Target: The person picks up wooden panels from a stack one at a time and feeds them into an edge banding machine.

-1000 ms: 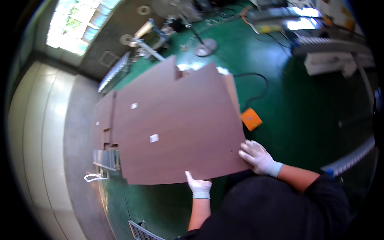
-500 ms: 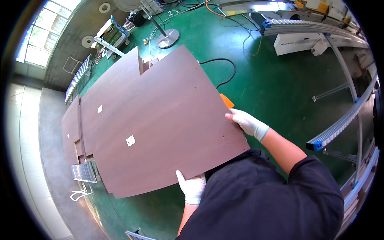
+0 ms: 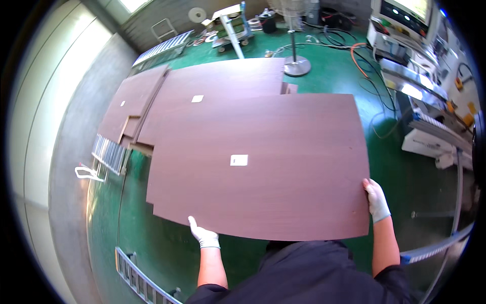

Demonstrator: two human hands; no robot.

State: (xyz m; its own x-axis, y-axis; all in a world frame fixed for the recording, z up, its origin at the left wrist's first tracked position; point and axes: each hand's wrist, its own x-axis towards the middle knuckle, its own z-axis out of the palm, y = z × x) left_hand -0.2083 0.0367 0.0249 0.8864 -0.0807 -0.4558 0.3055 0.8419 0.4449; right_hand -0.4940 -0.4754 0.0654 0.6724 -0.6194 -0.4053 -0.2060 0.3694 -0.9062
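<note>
A large brown wood-grain panel (image 3: 283, 131) lies across the space in front of my body, with a white label (image 3: 239, 160) on its upper face. Wearing a white glove, my left hand (image 3: 203, 235) grips the panel's near edge toward the left, thumb on top and fingers hidden beneath. At the right edge, near the close corner, my gloved right hand (image 3: 376, 199) holds the board with its thumb on the surface. Beyond it, another brown panel (image 3: 223, 76) carries its own white label (image 3: 197, 99); the held panel overlaps it.
More brown panels (image 3: 132, 96) rest on a roller conveyor (image 3: 110, 153) at the left. A pedestal fan base (image 3: 297, 66) stands on the green floor behind. Cables and an orange hose (image 3: 358, 60) lie at back right. A metal rail frame (image 3: 440, 244) is at lower right, a ladder-like roller rack (image 3: 142, 278) at lower left.
The held panel has swung round and moved right, so its near edge now runs across my front. My left hand has shifted left along with it; my right hand still grips the right edge.
</note>
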